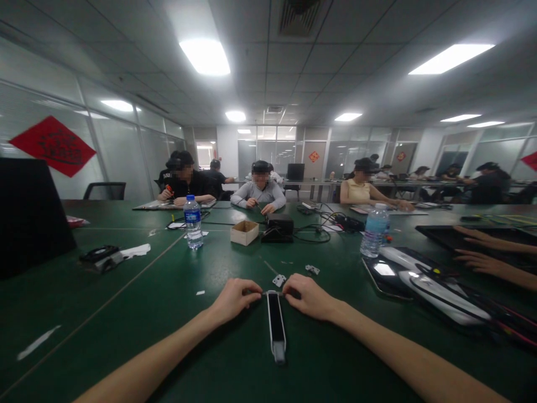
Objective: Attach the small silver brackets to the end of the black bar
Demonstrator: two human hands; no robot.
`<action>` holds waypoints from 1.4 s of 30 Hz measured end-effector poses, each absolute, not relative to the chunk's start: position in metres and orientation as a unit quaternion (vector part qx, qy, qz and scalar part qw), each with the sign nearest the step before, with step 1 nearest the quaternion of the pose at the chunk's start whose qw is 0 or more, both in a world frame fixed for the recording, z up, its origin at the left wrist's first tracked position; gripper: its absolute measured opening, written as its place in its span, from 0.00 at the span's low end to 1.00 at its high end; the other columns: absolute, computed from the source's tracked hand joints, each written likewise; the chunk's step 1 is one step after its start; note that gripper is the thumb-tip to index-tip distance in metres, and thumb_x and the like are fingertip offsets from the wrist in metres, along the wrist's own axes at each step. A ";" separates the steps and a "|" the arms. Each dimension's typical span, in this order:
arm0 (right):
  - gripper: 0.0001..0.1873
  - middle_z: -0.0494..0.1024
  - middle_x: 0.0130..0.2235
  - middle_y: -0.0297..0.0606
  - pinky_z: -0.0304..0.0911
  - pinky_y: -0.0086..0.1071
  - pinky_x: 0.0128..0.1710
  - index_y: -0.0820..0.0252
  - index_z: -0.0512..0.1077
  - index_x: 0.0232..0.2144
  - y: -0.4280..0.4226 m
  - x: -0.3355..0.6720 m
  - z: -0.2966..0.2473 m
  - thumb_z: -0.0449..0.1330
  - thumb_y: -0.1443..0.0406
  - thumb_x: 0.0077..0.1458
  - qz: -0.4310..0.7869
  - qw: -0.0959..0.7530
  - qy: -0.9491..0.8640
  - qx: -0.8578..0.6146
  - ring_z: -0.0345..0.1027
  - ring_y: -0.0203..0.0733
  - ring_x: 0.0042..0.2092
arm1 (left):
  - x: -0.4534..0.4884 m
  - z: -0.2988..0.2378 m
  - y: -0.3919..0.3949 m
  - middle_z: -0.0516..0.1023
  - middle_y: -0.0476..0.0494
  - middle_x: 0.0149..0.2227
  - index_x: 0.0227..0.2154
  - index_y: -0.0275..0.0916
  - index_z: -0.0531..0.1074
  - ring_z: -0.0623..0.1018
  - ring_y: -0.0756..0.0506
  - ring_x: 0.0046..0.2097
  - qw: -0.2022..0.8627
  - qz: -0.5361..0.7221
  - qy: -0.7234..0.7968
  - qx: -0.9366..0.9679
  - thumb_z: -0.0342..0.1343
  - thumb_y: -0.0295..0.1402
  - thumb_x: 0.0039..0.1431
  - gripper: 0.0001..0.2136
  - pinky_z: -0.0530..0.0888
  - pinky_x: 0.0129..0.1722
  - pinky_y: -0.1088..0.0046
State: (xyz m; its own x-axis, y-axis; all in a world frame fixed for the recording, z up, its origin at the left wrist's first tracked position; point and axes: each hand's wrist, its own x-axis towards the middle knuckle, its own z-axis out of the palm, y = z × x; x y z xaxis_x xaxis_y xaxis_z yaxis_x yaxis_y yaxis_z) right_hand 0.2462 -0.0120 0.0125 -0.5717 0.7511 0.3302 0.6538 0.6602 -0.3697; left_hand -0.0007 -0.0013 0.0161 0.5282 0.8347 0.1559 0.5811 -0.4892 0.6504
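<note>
A long, narrow device with a black face and a pale frame [276,320] lies on the green table, its grey tapered end toward me. My left hand [235,296] is at the left of its far end, thumb and fingers pinched together. From the other side my right hand [309,295] pinches in the same way at the far right corner. A thin edge seems to run between the fingertips, too small to name. Just beyond my fingers is a small white part with dark holes [279,280]; a similar part [312,270] sits farther right.
Ahead stand a water bottle [193,223], an open cardboard box [244,232] and a black box-shaped unit [277,226]. On the right are another bottle [375,230], a tablet [386,278], a white device with cables [440,294] and another person's hands [486,254]. People sit opposite.
</note>
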 end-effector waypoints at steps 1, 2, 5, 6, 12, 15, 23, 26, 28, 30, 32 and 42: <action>0.07 0.76 0.38 0.42 0.67 0.35 0.41 0.63 0.75 0.35 -0.012 0.246 0.012 0.59 0.73 0.54 0.105 0.238 -0.878 -0.401 0.69 0.42 0.39 | 0.000 0.015 -0.001 0.80 0.46 0.33 0.39 0.36 0.79 0.75 0.50 0.26 0.273 0.235 0.427 0.829 0.56 0.33 0.59 0.10 0.71 0.30 0.76; 0.06 0.76 0.37 0.41 0.67 0.35 0.40 0.63 0.75 0.35 -0.012 0.246 0.011 0.59 0.73 0.54 0.105 0.243 -0.876 -0.404 0.69 0.42 0.39 | 0.000 0.015 -0.001 0.80 0.46 0.32 0.39 0.36 0.79 0.74 0.50 0.26 0.275 0.238 0.429 0.827 0.56 0.33 0.58 0.10 0.71 0.30 0.76; 0.06 0.76 0.35 0.40 0.66 0.33 0.39 0.64 0.75 0.32 -0.010 0.244 0.006 0.60 0.75 0.52 0.103 0.263 -0.867 -0.410 0.69 0.41 0.38 | 0.001 0.012 0.000 0.78 0.47 0.28 0.38 0.35 0.79 0.73 0.50 0.24 0.292 0.250 0.435 0.814 0.56 0.36 0.58 0.12 0.70 0.28 0.76; 0.06 0.76 0.34 0.40 0.66 0.33 0.38 0.64 0.74 0.31 -0.010 0.243 0.004 0.60 0.75 0.51 0.101 0.269 -0.866 -0.410 0.69 0.40 0.37 | 0.002 0.011 0.001 0.77 0.48 0.26 0.37 0.35 0.79 0.73 0.50 0.23 0.298 0.250 0.438 0.811 0.56 0.37 0.58 0.12 0.70 0.28 0.76; 0.06 0.75 0.31 0.37 0.65 0.31 0.36 0.62 0.74 0.28 -0.008 0.238 -0.003 0.61 0.75 0.49 0.078 0.284 -0.863 -0.411 0.68 0.39 0.35 | 0.007 0.008 0.000 0.76 0.49 0.23 0.36 0.35 0.79 0.71 0.50 0.22 0.299 0.245 0.449 0.805 0.55 0.40 0.57 0.14 0.69 0.27 0.76; 0.06 0.76 0.33 0.38 0.66 0.32 0.38 0.61 0.75 0.30 -0.008 0.240 0.000 0.60 0.75 0.51 0.071 0.269 -0.870 -0.407 0.69 0.40 0.36 | 0.007 0.007 0.000 0.79 0.47 0.29 0.37 0.34 0.78 0.73 0.50 0.24 0.312 0.248 0.441 0.804 0.56 0.39 0.57 0.13 0.69 0.26 0.76; 0.08 0.76 0.40 0.43 0.67 0.38 0.45 0.62 0.73 0.40 -0.007 0.249 0.010 0.55 0.72 0.60 0.010 0.279 -0.877 -0.390 0.69 0.44 0.43 | -0.001 0.009 0.004 0.79 0.48 0.40 0.43 0.40 0.74 0.76 0.47 0.36 0.203 0.224 0.416 0.858 0.61 0.33 0.54 0.13 0.71 0.36 0.73; 0.07 0.75 0.40 0.42 0.67 0.37 0.44 0.61 0.72 0.40 -0.009 0.247 0.009 0.54 0.71 0.62 0.013 0.308 -0.880 -0.363 0.69 0.43 0.43 | -0.003 0.011 0.002 0.77 0.46 0.42 0.45 0.40 0.73 0.74 0.48 0.33 0.157 0.231 0.408 0.869 0.62 0.33 0.54 0.15 0.71 0.36 0.73; 0.06 0.74 0.40 0.41 0.67 0.36 0.43 0.61 0.71 0.39 -0.013 0.243 0.008 0.54 0.70 0.62 0.018 0.325 -0.882 -0.340 0.68 0.42 0.42 | -0.001 0.012 -0.001 0.75 0.45 0.42 0.46 0.39 0.72 0.73 0.49 0.32 0.130 0.242 0.394 0.877 0.62 0.34 0.54 0.16 0.70 0.36 0.73; 0.06 0.74 0.39 0.41 0.67 0.36 0.43 0.61 0.71 0.39 -0.017 0.239 0.008 0.54 0.69 0.63 0.024 0.340 -0.886 -0.315 0.68 0.41 0.42 | 0.003 0.013 -0.007 0.75 0.46 0.40 0.45 0.39 0.72 0.73 0.48 0.34 0.121 0.257 0.377 0.882 0.61 0.34 0.56 0.14 0.70 0.36 0.73; 0.05 0.74 0.38 0.40 0.67 0.35 0.42 0.61 0.70 0.38 -0.022 0.234 0.009 0.54 0.68 0.64 0.031 0.349 -0.890 -0.292 0.67 0.41 0.41 | 0.007 0.014 -0.014 0.76 0.47 0.38 0.43 0.39 0.73 0.73 0.49 0.34 0.137 0.275 0.355 0.883 0.59 0.33 0.59 0.10 0.70 0.36 0.74; 0.07 0.74 0.34 0.39 0.65 0.33 0.38 0.61 0.71 0.36 -0.027 0.229 0.005 0.55 0.64 0.64 0.033 0.380 -0.887 -0.259 0.67 0.41 0.38 | 0.014 0.020 -0.028 0.78 0.49 0.34 0.37 0.37 0.76 0.73 0.50 0.32 0.230 0.289 0.363 0.855 0.59 0.33 0.60 0.06 0.70 0.34 0.76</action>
